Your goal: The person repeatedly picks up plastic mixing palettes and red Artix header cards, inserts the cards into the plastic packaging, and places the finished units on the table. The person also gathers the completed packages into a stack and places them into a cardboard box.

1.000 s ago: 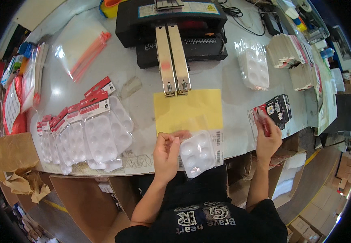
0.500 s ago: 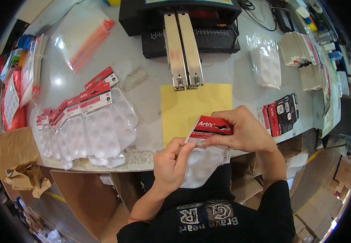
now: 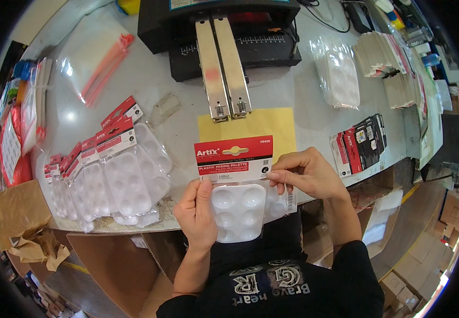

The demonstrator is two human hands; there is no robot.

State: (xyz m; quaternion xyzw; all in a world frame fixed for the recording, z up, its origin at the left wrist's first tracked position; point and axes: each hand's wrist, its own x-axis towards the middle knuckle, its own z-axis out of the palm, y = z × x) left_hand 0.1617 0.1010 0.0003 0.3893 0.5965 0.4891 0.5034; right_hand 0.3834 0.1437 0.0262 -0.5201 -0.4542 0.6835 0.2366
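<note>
A white plastic paint palette [image 3: 238, 213] with round wells hangs in a clear bag under a red, black and white header card [image 3: 233, 168]. My left hand [image 3: 196, 214] pinches the card's lower left corner and the bag's edge, thumb on top. At the card's lower right corner, my right hand [image 3: 310, 176] grips with thumb and fingers. The package is held up in front of my body, over the table's near edge, its card facing up. Part of the bag with a barcode label [image 3: 292, 201] sticks out on the right, below my right hand.
A yellow sheet [image 3: 272, 124] lies under a black machine [image 3: 224, 40] with two metal bars. Several carded palettes [image 3: 128, 183] overlap on the left; empty clear bags [image 3: 94, 58] lie behind. Bagged palettes [image 3: 341, 79], folded cards [image 3: 361, 146] and card stacks [image 3: 380, 58] are on the right.
The header card, tilted and partly covered by my hands before, now lies flat and straight across the bag top. My hands have moved apart to its two lower corners.
</note>
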